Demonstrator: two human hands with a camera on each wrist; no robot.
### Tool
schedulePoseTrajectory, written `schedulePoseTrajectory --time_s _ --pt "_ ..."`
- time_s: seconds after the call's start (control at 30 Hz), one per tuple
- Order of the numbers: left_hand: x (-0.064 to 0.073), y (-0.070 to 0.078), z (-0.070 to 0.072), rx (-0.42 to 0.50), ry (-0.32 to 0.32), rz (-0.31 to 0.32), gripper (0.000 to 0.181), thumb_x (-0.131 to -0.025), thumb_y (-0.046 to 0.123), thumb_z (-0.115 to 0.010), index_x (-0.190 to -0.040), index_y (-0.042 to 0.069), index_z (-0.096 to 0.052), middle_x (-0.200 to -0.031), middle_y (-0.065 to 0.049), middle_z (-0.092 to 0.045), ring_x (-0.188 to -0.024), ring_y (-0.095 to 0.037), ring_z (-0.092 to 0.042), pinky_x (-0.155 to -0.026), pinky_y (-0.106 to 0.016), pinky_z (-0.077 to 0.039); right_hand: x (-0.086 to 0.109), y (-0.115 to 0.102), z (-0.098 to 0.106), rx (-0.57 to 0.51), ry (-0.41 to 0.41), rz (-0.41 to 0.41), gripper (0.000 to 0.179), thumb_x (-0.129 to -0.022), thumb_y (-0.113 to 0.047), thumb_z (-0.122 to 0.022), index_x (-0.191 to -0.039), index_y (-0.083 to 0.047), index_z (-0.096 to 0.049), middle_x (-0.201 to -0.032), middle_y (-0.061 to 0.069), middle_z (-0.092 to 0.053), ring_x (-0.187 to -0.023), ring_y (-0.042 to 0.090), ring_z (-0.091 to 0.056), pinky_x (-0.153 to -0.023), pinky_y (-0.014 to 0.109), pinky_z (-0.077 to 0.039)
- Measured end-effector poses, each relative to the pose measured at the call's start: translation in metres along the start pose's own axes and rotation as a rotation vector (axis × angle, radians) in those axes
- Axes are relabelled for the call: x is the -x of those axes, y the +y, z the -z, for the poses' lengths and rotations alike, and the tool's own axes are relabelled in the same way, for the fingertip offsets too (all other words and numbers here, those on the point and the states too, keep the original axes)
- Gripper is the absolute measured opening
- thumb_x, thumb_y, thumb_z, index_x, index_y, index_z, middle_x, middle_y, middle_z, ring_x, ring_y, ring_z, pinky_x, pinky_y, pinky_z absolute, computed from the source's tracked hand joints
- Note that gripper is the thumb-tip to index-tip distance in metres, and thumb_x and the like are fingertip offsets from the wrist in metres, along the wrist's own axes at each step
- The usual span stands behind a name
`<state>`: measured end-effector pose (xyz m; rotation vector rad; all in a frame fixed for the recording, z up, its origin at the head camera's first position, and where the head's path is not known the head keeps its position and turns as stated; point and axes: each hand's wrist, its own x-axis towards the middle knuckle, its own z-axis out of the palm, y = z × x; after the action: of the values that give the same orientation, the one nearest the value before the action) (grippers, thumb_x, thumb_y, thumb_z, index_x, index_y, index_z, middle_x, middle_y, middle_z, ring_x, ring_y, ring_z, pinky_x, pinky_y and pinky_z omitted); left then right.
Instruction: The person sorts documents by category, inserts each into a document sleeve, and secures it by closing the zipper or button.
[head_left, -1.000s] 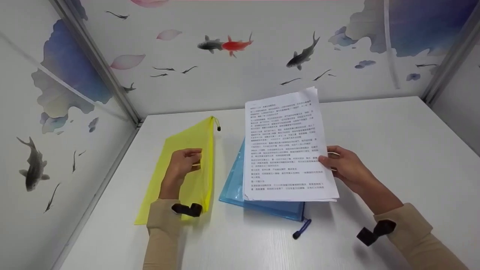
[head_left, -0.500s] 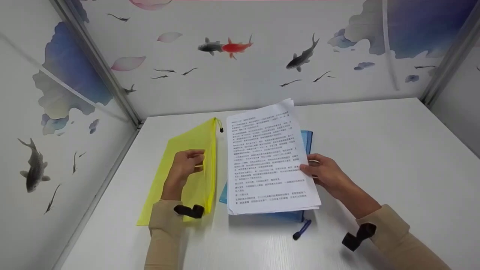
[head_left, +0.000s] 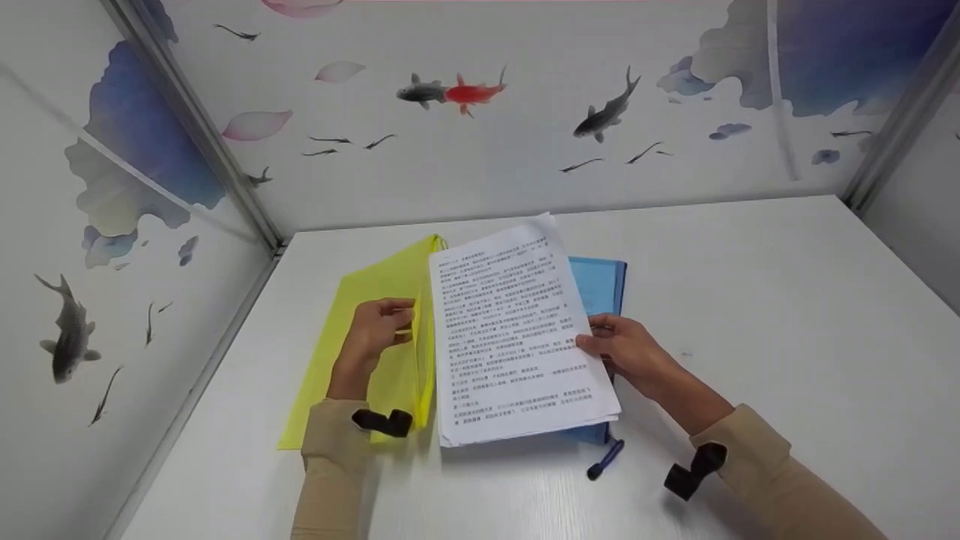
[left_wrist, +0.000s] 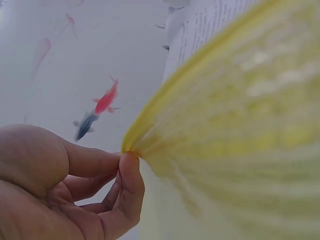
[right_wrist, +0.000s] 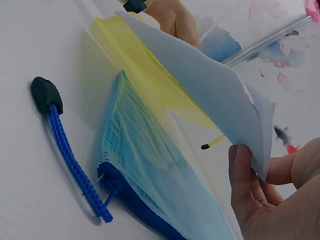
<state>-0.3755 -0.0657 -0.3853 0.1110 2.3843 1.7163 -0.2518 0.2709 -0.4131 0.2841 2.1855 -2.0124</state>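
Observation:
My left hand (head_left: 373, 334) pinches the upper edge of a yellow zip file bag (head_left: 341, 300) near the middle of its mouth; in the left wrist view the thumb and index finger grip the lifted yellow edge (left_wrist: 165, 92). My right hand (head_left: 630, 352) holds a stack of printed paper sheets (head_left: 510, 345) by its right edge, thumb on the front and fingers behind. The sheets stand tilted, their left edge right at the yellow bag's opening. Behind and below them lies a blue zip file bag (head_left: 596, 285), partly hidden, with a dark blue pull cord (head_left: 606, 459).
All lies on a white table (head_left: 750, 300) enclosed by white panels painted with fish. The blue bag's mesh (right_wrist: 145, 145) lies under the raised sheets in the right wrist view. A yellow pull cord (right_wrist: 214, 142) hangs at the yellow bag's far corner.
My right hand has carried the paper stack leftward and a little down, from over the blue bag to the yellow bag's mouth. The left hand keeps its pinch, shifting slightly right.

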Motion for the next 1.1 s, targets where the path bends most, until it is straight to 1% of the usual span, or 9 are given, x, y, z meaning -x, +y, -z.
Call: schedulePoseTrajectory --time_s 0.1,0.2,0.43,0.53,0.67,0.83,1.1 --pt "0.0 -0.004 -0.007 -0.004 0.013 -0.013 0.033 -0.102 0.012 -0.056 -0.133 0.001 -0.062 -0.13 -0.02 -0.063 -0.109 -0.028 -0.067 -0.089 -0.035 -0.059 -0.006 0.004 0.002 -0.003 -0.005 0.011 0.048 -0.1 -0.017 -0.06 -0.142 0.001 -0.044 -0.127 0.017 -0.065 -0.097 0.02 -0.071 -0.082 0.029 -0.058" --pt "-0.002 -0.004 -0.008 -0.003 0.012 -0.011 0.032 -0.102 0.012 -0.057 -0.132 0.002 -0.063 -0.129 -0.019 -0.063 -0.108 -0.028 -0.067 -0.088 -0.034 -0.059 -0.008 0.002 0.001 -0.006 -0.002 0.005 0.048 -0.1 -0.017 -0.06 -0.142 0.0 -0.044 -0.129 0.017 -0.065 -0.097 0.021 -0.071 -0.083 0.03 -0.059" --pt "-0.003 -0.004 -0.009 0.009 0.002 -0.006 0.031 -0.102 0.01 -0.057 -0.13 0.0 -0.063 -0.124 -0.018 -0.064 -0.098 -0.022 -0.065 -0.081 -0.028 -0.059 -0.014 -0.001 -0.002 -0.028 -0.006 0.0 0.054 -0.099 -0.017 -0.062 -0.146 -0.001 -0.041 -0.13 0.016 -0.065 -0.097 0.02 -0.071 -0.083 0.03 -0.059" --pt "-0.002 -0.003 -0.009 0.001 0.004 -0.002 0.031 -0.102 0.01 -0.057 -0.13 0.001 -0.063 -0.123 -0.018 -0.064 -0.098 -0.021 -0.065 -0.08 -0.027 -0.059 -0.016 -0.001 -0.005 -0.048 -0.004 0.007 0.052 -0.099 -0.017 -0.063 -0.144 -0.001 -0.043 -0.128 0.015 -0.066 -0.097 0.021 -0.071 -0.083 0.03 -0.059" --pt "-0.002 -0.001 -0.012 -0.003 0.018 0.01 0.03 -0.102 0.011 -0.057 -0.129 0.002 -0.064 -0.124 -0.018 -0.065 -0.099 -0.022 -0.066 -0.081 -0.028 -0.059 -0.017 -0.001 -0.004 -0.064 -0.004 0.01 0.049 -0.098 -0.017 -0.063 -0.142 -0.001 -0.046 -0.127 0.015 -0.067 -0.099 0.022 -0.072 -0.084 0.031 -0.059" --pt "-0.003 0.0 -0.013 -0.009 0.01 0.012 0.03 -0.102 0.011 -0.057 -0.129 0.002 -0.064 -0.124 -0.018 -0.065 -0.1 -0.022 -0.067 -0.082 -0.029 -0.059 -0.019 -0.003 -0.004 -0.061 0.023 -0.002 0.047 -0.098 -0.016 -0.063 -0.141 -0.002 -0.047 -0.126 0.015 -0.067 -0.098 0.022 -0.072 -0.084 0.031 -0.059" --pt "-0.002 0.001 -0.013 -0.017 0.0 0.013 0.03 -0.102 0.01 -0.057 -0.13 0.002 -0.064 -0.125 -0.018 -0.065 -0.1 -0.023 -0.067 -0.082 -0.029 -0.059 -0.023 -0.01 -0.008 -0.031 0.059 0.013 0.043 -0.099 -0.018 -0.062 -0.138 -0.004 -0.051 -0.123 0.014 -0.07 -0.095 0.023 -0.073 -0.083 0.031 -0.06"
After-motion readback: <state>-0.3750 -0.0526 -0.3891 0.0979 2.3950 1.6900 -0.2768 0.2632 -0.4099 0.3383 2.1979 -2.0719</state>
